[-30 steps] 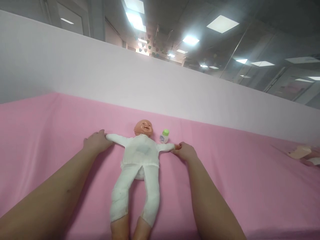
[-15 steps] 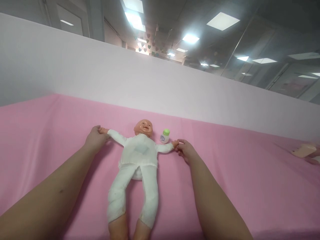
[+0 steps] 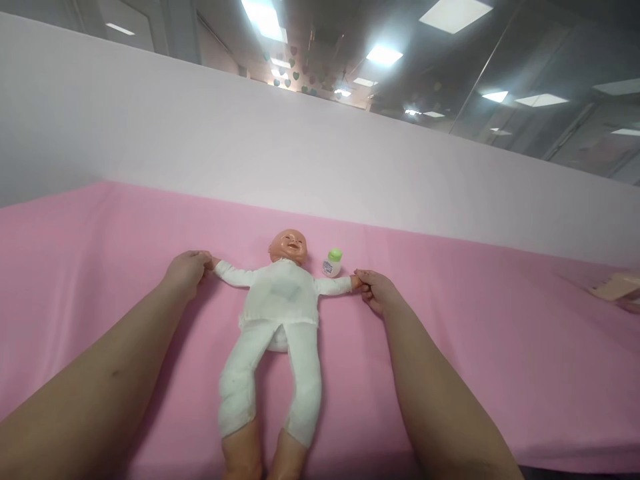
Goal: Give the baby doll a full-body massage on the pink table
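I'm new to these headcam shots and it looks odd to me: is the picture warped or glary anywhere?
Head view: the pink sheet and white partition bow like a wide-angle lens; ceiling lights blow out to white, with reflections in the glass; forearms at the bottom loom oversized; the doll, left hand and right hand look evenly lit, slightly soft.

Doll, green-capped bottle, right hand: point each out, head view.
doll (image 3: 281,297), head view, on its white-clad chest.
green-capped bottle (image 3: 332,263), head view, on its white body.
right hand (image 3: 375,290), head view, on the back of the hand.
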### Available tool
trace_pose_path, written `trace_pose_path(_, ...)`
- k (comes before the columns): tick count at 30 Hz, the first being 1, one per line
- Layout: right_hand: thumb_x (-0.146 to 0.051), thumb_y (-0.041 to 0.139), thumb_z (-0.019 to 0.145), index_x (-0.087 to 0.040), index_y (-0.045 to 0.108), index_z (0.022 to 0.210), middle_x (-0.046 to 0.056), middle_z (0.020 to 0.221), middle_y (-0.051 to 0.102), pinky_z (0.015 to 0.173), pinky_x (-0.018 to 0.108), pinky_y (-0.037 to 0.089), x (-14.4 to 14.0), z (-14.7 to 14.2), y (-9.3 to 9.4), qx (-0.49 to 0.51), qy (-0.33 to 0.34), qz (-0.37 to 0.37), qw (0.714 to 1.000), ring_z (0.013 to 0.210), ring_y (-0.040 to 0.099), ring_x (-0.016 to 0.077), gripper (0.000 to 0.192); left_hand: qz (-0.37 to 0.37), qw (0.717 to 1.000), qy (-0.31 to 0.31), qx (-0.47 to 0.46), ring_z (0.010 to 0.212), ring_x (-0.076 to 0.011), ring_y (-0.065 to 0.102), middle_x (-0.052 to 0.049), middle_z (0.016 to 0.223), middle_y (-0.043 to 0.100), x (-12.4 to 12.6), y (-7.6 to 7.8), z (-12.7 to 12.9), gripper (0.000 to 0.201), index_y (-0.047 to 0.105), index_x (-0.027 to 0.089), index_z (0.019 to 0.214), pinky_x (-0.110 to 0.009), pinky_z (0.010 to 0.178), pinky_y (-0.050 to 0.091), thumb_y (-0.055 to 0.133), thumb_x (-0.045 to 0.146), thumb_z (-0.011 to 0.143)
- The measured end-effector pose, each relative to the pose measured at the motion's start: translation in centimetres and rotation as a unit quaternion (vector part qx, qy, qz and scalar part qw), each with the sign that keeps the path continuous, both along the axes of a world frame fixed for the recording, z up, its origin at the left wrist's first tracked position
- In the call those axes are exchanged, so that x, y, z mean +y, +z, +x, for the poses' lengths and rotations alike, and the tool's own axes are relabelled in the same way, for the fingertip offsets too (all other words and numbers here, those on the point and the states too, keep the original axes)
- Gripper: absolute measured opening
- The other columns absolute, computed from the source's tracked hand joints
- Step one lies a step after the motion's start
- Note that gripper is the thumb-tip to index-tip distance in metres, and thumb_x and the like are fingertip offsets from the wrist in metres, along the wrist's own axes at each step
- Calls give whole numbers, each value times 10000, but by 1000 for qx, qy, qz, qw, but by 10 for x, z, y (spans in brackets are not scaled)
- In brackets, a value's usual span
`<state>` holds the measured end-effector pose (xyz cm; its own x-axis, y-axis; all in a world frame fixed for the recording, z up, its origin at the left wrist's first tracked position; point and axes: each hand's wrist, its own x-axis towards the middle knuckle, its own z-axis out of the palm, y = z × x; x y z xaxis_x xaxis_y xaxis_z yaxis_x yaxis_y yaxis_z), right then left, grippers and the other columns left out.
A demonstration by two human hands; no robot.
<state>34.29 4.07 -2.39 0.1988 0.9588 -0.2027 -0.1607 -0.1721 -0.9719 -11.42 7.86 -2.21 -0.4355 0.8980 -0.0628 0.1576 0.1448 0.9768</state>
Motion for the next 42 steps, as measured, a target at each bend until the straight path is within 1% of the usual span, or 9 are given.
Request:
trace_pose_path(6, -320, 816, 705, -188, 625, 871, -21, 680, 581, 384, 155, 284, -1, -2, -2, -30, 8, 25, 999, 475, 379, 49, 285, 7, 1000, -6, -26, 461, -132, 476, 2, 606, 572, -2, -2, 1, 190, 610, 195, 815, -260, 454, 403, 684, 287, 666)
trace_pose_path(12, -463, 756, 785, -206, 547, 764, -53, 539, 487, 367, 187, 223, 3, -8, -10, -75, -12, 34, 997, 411, 327, 63, 332, -23, 996, 1, 90, 572, -243, 638, -48, 636, 663, -4, -3, 8, 240, 599, 219, 844, -344, 566, 478, 620, 455, 804)
trace_pose_path(18, -343, 667, 857, -213, 589, 965, -43, 577, 524, 382, 183, 288, 2, -13, -15, -101, -45, 40, 993, 431, 432, 89, 187, -13, 994, -6, 112, 621, -251, 639, -67, 693, 676, -4, -7, 6, 222, 641, 215, 838, -339, 565, 466, 555, 420, 835)
trace_pose_path(21, -288, 641, 865, -212, 586, 1048, -25, 598, 556, 412, 202, 371, -3, -14, -13, -91, -33, 50, 994, 467, 485, 110, 205, 21, 997, -36, 71, 704, -232, 662, -70, 839, 704, -6, -10, 2, 232, 678, 211, 959, -318, 592, 505, 579, 356, 807)
trace_pose_path(26, -262, 747, 785, -208, 599, 1042, 18, 721, 632, 543, 266, 517, -11, -8, -8, -57, 17, 67, 996, 572, 575, 131, 302, 59, 989, -92, -103, 728, -186, 678, -75, 912, 690, -6, -15, -6, 404, 643, 186, 1121, -297, 639, 568, 685, 264, 727)
trace_pose_path(29, -280, 819, 711, -208, 589, 1010, 5, 714, 628, 502, 251, 481, -11, -3, -8, -51, 41, 69, 995, 543, 551, 120, 384, 57, 987, -92, -121, 704, -174, 675, -76, 890, 686, -4, -15, -7, 411, 649, 175, 1094, -289, 625, 577, 732, 237, 697)
trace_pose_path(33, -353, 857, 669, -213, 544, 889, -42, 599, 557, 407, 215, 364, -8, -4, -10, -97, 42, 60, 993, 461, 472, 101, 408, 57, 987, -85, -128, 606, -144, 635, -38, 786, 669, -4, -10, -4, 328, 655, 167, 978, -265, 562, 555, 760, 228, 674)
trace_pose_path(38, -478, 793, 752, -231, 500, 782, -66, 537, 485, 357, 203, 285, -8, -11, -9, -161, 30, 56, 985, 402, 394, 85, 385, 66, 985, -80, -137, 545, -121, 589, -22, 724, 650, -6, -7, -3, 276, 660, 150, 898, -242, 503, 518, 778, 273, 681)
trace_pose_path(42, -541, 703, 835, -233, 511, 753, -80, 481, 406, 341, 205, 240, -9, -14, -7, -174, 19, 46, 983, 364, 342, 82, 372, 61, 988, -74, -119, 560, -139, 604, -42, 742, 663, -4, -9, -4, 242, 677, 146, 886, -259, 504, 533, 745, 325, 738)
